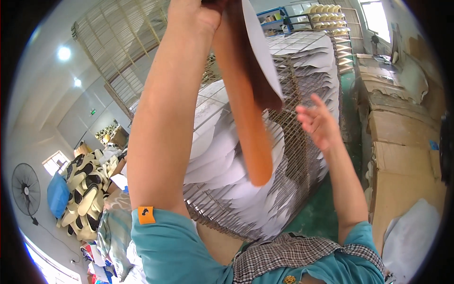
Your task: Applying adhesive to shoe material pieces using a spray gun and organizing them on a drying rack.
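My left hand [194,14] is raised to the top edge of the head view and grips a stack of long sole-shaped sheets: an orange-brown one [248,128] hanging downward and a white one with a dark brown back [260,52] beside it. My right hand [317,124] hovers empty with fingers spread, just right of the sheets and not touching them. Behind both hands stands a wire rack [295,142] whose shelves carry several white sole-shaped sheets [217,146].
Stacked cardboard boxes [402,142] line the right side. A heap of dark and cream soles [87,189] lies at the left, with a blue bag [57,194] and a standing fan [26,187]. Green floor [317,213] shows below the rack.
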{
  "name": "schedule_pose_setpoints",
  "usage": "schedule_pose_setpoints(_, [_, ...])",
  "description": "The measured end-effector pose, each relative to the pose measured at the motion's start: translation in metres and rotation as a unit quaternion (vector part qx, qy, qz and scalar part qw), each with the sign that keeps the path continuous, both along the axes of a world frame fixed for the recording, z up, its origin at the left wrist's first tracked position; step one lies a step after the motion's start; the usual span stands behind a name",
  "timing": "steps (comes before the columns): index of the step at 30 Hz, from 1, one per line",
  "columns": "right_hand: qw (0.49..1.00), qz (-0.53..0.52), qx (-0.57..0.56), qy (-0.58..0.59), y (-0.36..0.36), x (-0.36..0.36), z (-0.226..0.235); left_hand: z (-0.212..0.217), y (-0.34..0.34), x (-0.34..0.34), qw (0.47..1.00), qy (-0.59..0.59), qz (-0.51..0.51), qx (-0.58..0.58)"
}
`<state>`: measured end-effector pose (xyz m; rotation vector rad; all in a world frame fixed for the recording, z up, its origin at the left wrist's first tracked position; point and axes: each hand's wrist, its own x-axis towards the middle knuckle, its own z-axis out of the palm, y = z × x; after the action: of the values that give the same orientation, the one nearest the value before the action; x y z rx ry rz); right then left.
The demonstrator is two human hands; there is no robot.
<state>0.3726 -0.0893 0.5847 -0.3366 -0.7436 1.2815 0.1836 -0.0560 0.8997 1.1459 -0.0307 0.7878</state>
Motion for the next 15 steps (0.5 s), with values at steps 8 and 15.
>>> schedule_pose_setpoints(8, [0.991, 0.103, -0.074, 0.046, -0.031, -0.024, -0.056, 0.0, -0.026, 0.043, 0.952, -0.12, 0.271, 0.079])
schedule_pose_setpoints(15, [0.994, -0.102, 0.004, -0.043, -0.04, 0.058, -0.011, 0.005, -0.012, 0.043, 0.979, -0.011, -0.163, -0.125])
